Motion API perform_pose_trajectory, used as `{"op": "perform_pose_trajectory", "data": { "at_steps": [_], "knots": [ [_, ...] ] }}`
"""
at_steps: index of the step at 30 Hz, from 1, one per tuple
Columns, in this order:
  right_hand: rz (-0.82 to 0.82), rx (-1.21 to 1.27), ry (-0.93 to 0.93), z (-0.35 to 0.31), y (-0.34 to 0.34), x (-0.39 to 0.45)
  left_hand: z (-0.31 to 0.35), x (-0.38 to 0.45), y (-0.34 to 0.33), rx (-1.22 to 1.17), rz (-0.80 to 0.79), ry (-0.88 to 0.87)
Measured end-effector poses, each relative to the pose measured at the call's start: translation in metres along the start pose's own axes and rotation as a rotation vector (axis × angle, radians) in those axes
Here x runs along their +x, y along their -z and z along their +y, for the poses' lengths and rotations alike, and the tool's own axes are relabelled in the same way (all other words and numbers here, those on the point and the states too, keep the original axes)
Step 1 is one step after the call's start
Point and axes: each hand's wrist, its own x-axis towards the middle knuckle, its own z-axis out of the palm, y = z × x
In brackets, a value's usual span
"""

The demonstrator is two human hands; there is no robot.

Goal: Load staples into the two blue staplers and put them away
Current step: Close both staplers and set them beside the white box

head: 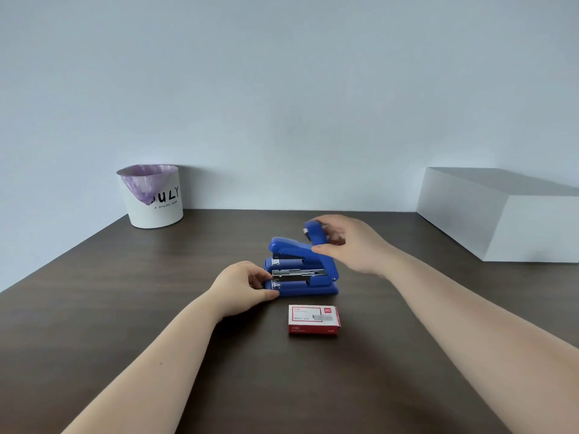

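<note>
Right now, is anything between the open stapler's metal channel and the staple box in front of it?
Nothing visible. The red and white staple box lies closed on the dark wooden table, just in front of the near blue stapler, whose lid the right hand holds up. The left hand steadies the stapler's front end.

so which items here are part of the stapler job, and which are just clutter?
In the job:
- near blue stapler, lid swung up, left hand steadying its front
- far blue stapler
- staple box, closed
- right hand holding the raised lid

Lying about:
- white bin with purple liner
- white box
- table
</note>
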Motion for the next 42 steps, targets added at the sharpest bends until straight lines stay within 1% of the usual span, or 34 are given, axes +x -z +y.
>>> {"op": "perform_pose_trajectory", "data": {
  "at_steps": [4, 8, 14, 17, 20, 26, 30, 34, 37, 40, 42],
  "knots": [
    [-0.082, -0.192, 0.046, -0.011, -0.017, 0.005, -0.004, 0.002, 0.000, -0.019, 0.000, 0.009],
    [-0.187, -0.344, 0.037, -0.006, -0.034, 0.008, -0.006, 0.002, -0.001, -0.026, 0.009, 0.001],
    [-0.194, -0.322, 0.008, -0.002, -0.035, 0.008, -0.004, 0.002, 0.000, -0.021, 0.002, -0.002],
    [-0.103, -0.223, -0.010, 0.002, -0.031, 0.011, -0.003, 0.002, 0.002, -0.026, -0.015, 0.007],
    [-0.014, -0.244, -0.044, 0.011, -0.021, 0.015, 0.000, 0.001, 0.005, -0.042, -0.039, 0.026],
    [-0.017, -0.249, -0.120, 0.029, -0.015, 0.015, 0.000, 0.000, 0.005, -0.053, -0.041, 0.042],
    [0.020, -0.246, -0.124, 0.034, -0.016, 0.014, -0.001, -0.001, 0.005, -0.050, -0.042, 0.040],
    [0.055, -0.277, -0.149, 0.039, -0.012, 0.018, -0.001, 0.001, 0.008, -0.077, -0.077, 0.044],
    [0.045, -0.286, -0.201, 0.044, -0.008, 0.025, -0.005, 0.004, 0.012, -0.117, -0.116, 0.057],
    [-0.019, -0.269, -0.248, 0.046, -0.009, 0.033, -0.008, 0.008, 0.016, -0.140, -0.163, 0.069],
    [-0.053, -0.268, -0.248, 0.045, -0.013, 0.037, -0.007, 0.010, 0.017, -0.150, -0.172, 0.074]
  ]
}}
